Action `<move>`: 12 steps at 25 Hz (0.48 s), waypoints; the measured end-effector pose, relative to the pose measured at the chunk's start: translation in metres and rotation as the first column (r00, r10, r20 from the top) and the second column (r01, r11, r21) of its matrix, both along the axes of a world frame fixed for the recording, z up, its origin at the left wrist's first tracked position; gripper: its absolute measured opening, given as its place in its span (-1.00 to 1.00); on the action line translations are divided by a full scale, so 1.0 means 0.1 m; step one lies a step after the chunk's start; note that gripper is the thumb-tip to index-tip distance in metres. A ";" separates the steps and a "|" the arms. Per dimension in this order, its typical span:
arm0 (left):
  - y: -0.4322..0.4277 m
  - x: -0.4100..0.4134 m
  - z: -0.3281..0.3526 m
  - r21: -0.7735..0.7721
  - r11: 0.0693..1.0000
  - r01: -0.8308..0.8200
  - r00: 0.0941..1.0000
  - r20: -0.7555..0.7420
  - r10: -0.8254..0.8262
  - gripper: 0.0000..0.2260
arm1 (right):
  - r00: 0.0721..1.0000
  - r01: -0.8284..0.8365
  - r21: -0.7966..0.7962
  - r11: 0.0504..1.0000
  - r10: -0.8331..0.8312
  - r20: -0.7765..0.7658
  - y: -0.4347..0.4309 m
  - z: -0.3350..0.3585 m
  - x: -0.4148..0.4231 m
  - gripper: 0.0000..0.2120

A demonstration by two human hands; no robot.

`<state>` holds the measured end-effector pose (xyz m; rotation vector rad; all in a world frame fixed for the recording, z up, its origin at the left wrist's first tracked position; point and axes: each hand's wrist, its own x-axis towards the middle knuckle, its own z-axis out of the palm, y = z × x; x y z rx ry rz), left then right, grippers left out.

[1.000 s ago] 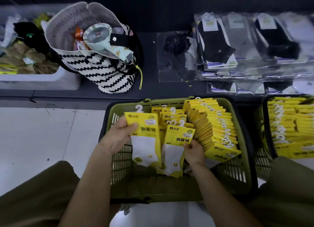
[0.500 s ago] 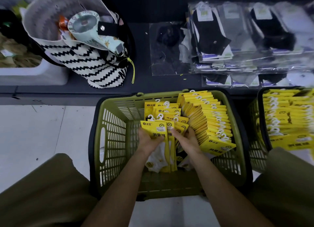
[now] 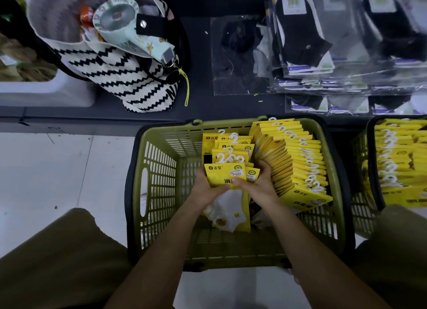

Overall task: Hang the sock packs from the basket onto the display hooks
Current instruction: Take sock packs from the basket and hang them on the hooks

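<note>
You are holding a bundle of yellow sock packs [image 3: 225, 176] inside the green basket [image 3: 161, 133].
Your left grip [image 3: 205, 189] and right grip [image 3: 260, 186] are both pinching the bundle from opposite sides, thumbs pressing on the front card, white socks hanging below. It is sitting just beside the fanned row of packs [image 3: 298, 161] along the basket's right wall.

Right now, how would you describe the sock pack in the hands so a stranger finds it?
Start at the central green basket. Near its middle, the left hand and right hand grip one yellow sock pack. Only this pack is held in front of the rows, its white socks showing below.
</note>
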<state>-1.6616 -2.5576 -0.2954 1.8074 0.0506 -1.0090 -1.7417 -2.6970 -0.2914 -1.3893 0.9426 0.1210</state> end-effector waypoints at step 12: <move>0.31 -0.14 0.37 -0.125 0.982 0.141 0.989 0.054 -0.136 -0.15 | 0.956 -0.266 -0.103 0.958 0.276 0.101 0.34 0.07 -0.25 -0.13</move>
